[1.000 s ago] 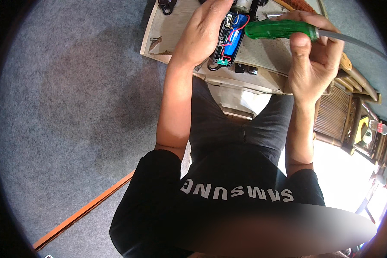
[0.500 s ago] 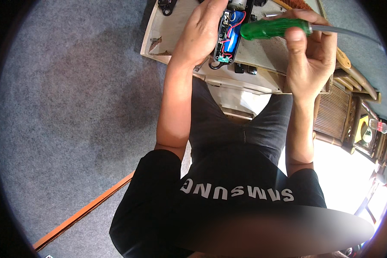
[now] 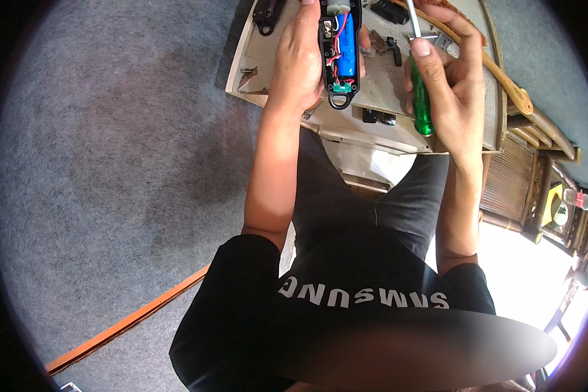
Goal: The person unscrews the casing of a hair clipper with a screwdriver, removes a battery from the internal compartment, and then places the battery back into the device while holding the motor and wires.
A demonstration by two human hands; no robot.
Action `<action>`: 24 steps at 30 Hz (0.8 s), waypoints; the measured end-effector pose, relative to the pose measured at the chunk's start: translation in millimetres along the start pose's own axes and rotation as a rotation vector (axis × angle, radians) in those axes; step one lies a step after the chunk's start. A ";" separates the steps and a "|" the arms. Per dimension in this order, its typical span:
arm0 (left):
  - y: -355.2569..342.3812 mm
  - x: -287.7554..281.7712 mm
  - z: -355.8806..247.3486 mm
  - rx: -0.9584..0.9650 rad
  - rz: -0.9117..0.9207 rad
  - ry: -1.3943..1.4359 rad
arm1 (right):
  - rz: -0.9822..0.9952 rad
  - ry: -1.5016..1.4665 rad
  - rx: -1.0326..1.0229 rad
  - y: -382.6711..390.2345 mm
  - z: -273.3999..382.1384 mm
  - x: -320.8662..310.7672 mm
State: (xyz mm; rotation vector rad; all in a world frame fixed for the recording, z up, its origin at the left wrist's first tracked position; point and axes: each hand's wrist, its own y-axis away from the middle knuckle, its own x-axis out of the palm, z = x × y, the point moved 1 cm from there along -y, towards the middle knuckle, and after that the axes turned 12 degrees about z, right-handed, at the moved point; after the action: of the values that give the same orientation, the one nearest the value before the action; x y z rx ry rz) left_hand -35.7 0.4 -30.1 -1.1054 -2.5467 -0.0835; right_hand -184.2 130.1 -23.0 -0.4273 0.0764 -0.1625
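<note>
My left hand (image 3: 299,62) is wrapped round an opened black handheld electric device (image 3: 325,52), its fingertips showing along the far side. Inside its housing lie a blue cylindrical battery (image 3: 347,49), red and white wires, a small green circuit board (image 3: 342,87) and a round metal motor (image 3: 337,6). A loop sticks out of the near end. My right hand (image 3: 454,78) is closed around a screwdriver (image 3: 422,104) with a clear green handle. Its metal shaft points up and away, apart from the device, and the tip runs out of the picture.
Under both hands is a worn wooden table (image 3: 405,134). On it lie a black part with a loop (image 3: 265,18), another black part (image 3: 391,10), a small black piece (image 3: 394,52) and a metal piece (image 3: 439,40). A wooden handle (image 3: 513,95) crosses the right side. Bamboo furniture (image 3: 506,186) stands at right.
The screwdriver has swung from lying sideways, handle end toward the device, to upright with its shaft pointing away. The device now stands straighter in my left hand.
</note>
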 end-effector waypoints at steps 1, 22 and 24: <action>-0.6 1.2 0.9 0.013 -0.017 0.001 | 0.001 0.001 -0.001 -0.9 -2.5 -0.9; 0.4 -1.3 5.0 0.028 -0.043 -0.196 | 0.017 -0.119 0.065 2.6 -4.8 -6.5; -0.2 -1.7 5.3 0.028 -0.043 -0.193 | 0.025 -0.074 0.074 2.6 -3.8 -3.6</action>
State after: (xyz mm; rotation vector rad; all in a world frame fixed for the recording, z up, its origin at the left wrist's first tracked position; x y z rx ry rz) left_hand -36.4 0.1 -35.7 -1.0960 -2.7335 0.0506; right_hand -187.8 131.5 -27.4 -0.3581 0.0031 -0.1248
